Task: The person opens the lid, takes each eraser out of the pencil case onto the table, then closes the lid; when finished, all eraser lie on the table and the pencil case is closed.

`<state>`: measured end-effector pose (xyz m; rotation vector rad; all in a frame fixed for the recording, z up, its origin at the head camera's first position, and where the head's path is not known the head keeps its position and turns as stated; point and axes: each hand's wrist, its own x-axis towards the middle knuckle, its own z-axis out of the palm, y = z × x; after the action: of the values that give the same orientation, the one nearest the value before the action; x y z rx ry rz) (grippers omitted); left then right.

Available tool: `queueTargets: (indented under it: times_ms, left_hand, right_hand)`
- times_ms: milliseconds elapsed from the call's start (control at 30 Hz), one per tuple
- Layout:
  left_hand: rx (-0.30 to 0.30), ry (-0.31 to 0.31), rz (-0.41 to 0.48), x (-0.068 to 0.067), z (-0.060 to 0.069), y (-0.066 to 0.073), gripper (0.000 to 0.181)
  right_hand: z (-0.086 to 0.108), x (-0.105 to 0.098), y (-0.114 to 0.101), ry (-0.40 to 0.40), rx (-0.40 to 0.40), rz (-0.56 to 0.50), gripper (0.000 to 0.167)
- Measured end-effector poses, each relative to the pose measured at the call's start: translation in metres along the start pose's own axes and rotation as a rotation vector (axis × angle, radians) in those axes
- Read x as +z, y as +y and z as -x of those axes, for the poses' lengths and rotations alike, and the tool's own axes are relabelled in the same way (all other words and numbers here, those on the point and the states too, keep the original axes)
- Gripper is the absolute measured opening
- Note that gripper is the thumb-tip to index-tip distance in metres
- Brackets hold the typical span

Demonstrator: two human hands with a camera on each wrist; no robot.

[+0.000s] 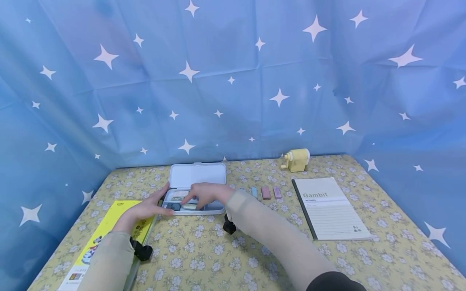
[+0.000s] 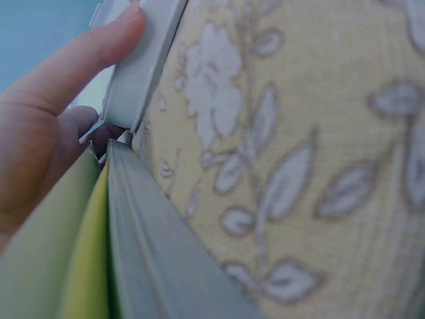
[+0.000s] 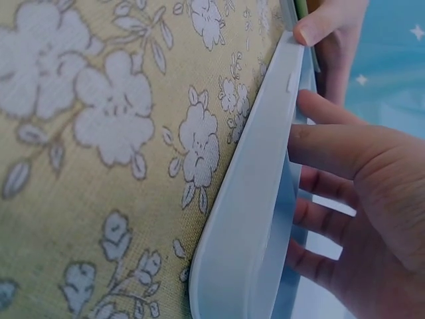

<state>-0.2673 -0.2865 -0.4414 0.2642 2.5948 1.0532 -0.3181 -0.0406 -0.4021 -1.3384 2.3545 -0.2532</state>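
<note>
Case [image 1: 214, 206] on bench [image 1: 204, 252], both hands engaged

The case is located left of centre on the bench, near the rear. Its lid [image 1: 198, 175] is raised and leans towards the back; the compartments face up.

Left hand [image 1: 150, 207]: grips the left end of the case. The thumb lies on the front wall; the other fingers are behind it at the end and rear corner.

Right hand [image 1: 205, 193]: positioned above the compartments, fingers spread and directed down behind the front wall. Whether they grip a block cannot be determined.

Case contents: a dark block [image 1: 174, 206] in the front left section, a white block [image 1: 179, 195] behind it, and a pale block [image 1: 190, 206] by the right hand's fingers.

Surrounding items: a blue block [image 1: 254, 192], a pink block [image 1: 266, 192] and a purple block [image 1: 277, 192] lie in a row right of the case. The sharpener [image 1: 298, 160] stands at the rear, right of these. The notebook [image 1: 331, 208] lies flat in front of the sharpener, towards the right. The book [image 1: 105, 226] lies at the left, beneath the left forearm. A starred blue curtain [image 1: 233, 48] hangs behind the bench.
</note>
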Motion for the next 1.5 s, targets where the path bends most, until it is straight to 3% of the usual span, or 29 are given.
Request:
queueTargets:
  times_ms: [800,1133,1500]
  left_hand:
    - [0.016,-0.019,0.009,0.004,-0.002,0.003,0.116]
    - [0.007,-0.013,-0.015,0.003,-0.002,0.004,0.116]
    - [0.001,-0.005,-0.011,0.0,0.003,0.003,0.116]
  right_hand:
    - [0.006,0.003,0.006,0.039,0.015,-0.02,0.05]
    - [0.03,-0.008,0.014,0.126,0.004,-0.125,0.049]
    - [0.065,-0.009,0.025,0.203,0.06,-0.307,0.046]
